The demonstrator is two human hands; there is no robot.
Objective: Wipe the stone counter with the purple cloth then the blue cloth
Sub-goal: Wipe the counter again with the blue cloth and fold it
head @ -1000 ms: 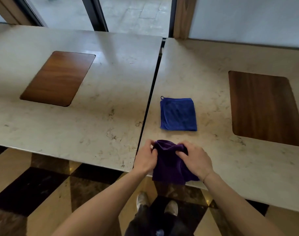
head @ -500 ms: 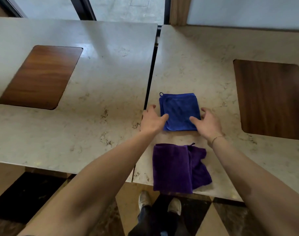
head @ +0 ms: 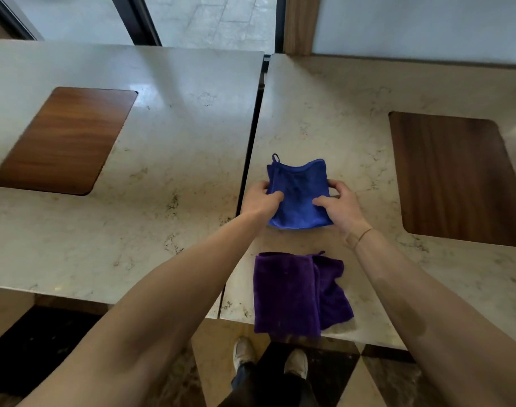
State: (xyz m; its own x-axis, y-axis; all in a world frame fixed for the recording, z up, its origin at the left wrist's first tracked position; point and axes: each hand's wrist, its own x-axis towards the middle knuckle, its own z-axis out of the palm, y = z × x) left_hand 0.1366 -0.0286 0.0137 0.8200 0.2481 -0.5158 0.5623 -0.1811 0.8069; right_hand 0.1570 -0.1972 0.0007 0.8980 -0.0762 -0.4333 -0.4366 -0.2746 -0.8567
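Head view shows the left hand (head: 261,198) and right hand (head: 337,205) gripping the blue cloth (head: 299,195) on the stone worktop (head: 324,113), with the purple cloth (head: 289,292) nearer.

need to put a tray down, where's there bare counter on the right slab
Bare stone lies between the blue cloth and the right wood inlay, and across the far strip by the wall. It is crowded near the seam: both hands, left and right, grip the blue cloth, and the purple cloth overhangs the front edge.

Both hands (head: 261,199) (head: 337,205) pinch blue cloth (head: 299,198); purple cloth (head: 292,292) nearer.
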